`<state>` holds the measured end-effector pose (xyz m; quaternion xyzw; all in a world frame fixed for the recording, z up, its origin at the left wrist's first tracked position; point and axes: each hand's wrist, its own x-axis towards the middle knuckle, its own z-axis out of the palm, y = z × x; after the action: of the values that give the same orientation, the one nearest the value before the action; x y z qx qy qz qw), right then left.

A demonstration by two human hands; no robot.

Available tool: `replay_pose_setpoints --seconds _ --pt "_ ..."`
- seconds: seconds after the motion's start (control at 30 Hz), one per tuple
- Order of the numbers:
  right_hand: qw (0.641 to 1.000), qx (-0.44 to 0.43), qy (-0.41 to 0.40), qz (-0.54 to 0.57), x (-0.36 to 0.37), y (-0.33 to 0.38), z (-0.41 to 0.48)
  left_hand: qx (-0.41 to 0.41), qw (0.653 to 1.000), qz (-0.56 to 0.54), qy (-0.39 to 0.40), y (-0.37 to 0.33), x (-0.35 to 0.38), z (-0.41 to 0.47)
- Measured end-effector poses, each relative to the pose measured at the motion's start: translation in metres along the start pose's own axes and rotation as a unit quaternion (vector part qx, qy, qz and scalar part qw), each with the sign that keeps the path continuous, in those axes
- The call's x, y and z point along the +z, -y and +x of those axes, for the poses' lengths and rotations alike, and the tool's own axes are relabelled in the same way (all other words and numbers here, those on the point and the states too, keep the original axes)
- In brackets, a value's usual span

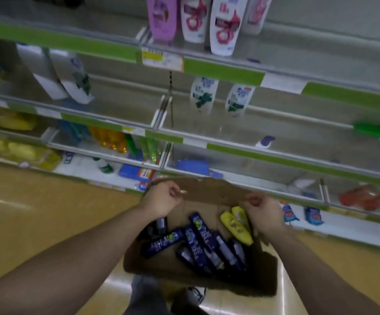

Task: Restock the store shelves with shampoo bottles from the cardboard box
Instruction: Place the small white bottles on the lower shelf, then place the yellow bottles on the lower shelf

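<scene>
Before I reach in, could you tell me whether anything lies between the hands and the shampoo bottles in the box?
Nothing visible does. The left hand and right hand pinch the far flap of the cardboard box, which stands open. The dark blue bottles and yellow bottles lie uncovered just below them.

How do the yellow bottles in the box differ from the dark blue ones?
The yellow plastic bottles number two and look plump; the dark blue plastic bottles are many and slimmer. Yellow ones lie near the right hand, blue ones across the middle. All lie loose in the brown cardboard box.
</scene>
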<state>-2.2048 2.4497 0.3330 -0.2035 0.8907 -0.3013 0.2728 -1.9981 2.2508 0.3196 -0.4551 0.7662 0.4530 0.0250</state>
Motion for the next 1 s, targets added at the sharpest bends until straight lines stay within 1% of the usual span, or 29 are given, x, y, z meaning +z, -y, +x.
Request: replay_pose_setpoints --seconds 0.13,0.23,0.3,0.37,0.47,0.6,0.67,0.73,0.87,1.0 --pt "0.994 0.088 0.042 -0.048 0.020 -0.055 -0.004 -0.038 0.997 0.038 0.049 0.035 0.034 0.002" --pt "0.983 0.121 0.081 -0.115 0.030 -0.087 -0.005 -0.045 0.995 0.046 0.077 0.052 0.059 0.008" --pt "0.975 0.161 0.097 -0.119 0.037 -0.106 -0.005 -0.043 0.993 0.054 0.097 0.059 0.079 0.014" --pt "0.973 0.180 0.091 -0.107 0.046 -0.123 -0.004 -0.034 0.989 0.078 0.120 0.064 0.102 0.025" --pt "0.975 0.177 0.090 -0.102 0.060 -0.143 -0.002 -0.007 0.982 0.116 0.149 0.067 0.138 0.041" --pt "0.975 0.180 0.107 -0.081 0.080 -0.174 0.014 0.097 0.964 0.188 0.161 0.059 0.197 0.071" --pt "0.974 0.194 0.101 -0.066 0.091 -0.184 0.024 0.147 0.947 0.224 0.179 0.054 0.226 0.085" --pt "0.976 0.187 0.088 -0.063 0.102 -0.196 0.036 0.198 0.924 0.265 0.193 0.049 0.253 0.101" --pt "0.976 0.188 0.080 -0.078 0.116 -0.215 0.051 0.281 0.882 0.318 0.204 0.037 0.298 0.130" --pt "0.974 0.220 0.037 -0.038 0.124 -0.226 0.047 0.340 0.820 0.408 0.212 0.031 0.334 0.151"
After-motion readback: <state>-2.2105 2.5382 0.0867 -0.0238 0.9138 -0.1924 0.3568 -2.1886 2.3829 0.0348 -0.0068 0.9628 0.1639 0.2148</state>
